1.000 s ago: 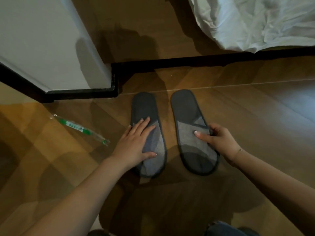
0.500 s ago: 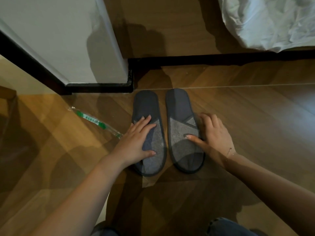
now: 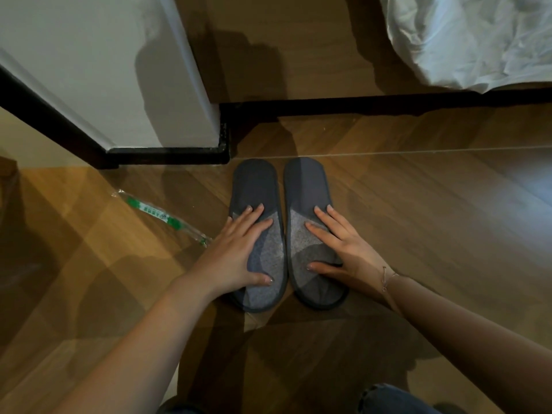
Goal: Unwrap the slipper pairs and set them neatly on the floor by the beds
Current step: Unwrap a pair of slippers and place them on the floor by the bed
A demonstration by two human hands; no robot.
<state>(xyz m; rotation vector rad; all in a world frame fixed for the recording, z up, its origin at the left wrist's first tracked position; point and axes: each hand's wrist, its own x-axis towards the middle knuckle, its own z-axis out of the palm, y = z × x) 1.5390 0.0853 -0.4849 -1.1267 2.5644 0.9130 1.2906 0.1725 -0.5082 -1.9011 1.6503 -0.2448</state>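
From the head camera, two dark grey slippers lie flat on the wooden floor (image 3: 418, 219), side by side and almost touching. The left slipper (image 3: 256, 189) and the right slipper (image 3: 306, 186) both start just below the dark corner of the white wall (image 3: 104, 70).

The left hand (image 3: 236, 252) lies flat and spread on the left slipper, gripping nothing. The right hand (image 3: 343, 246) lies flat and spread on the right slipper, gripping nothing too.

A clear wrapper with green print (image 3: 161, 218) lies left of the slippers. A white bed sheet (image 3: 478, 40) hangs far up and right of them.
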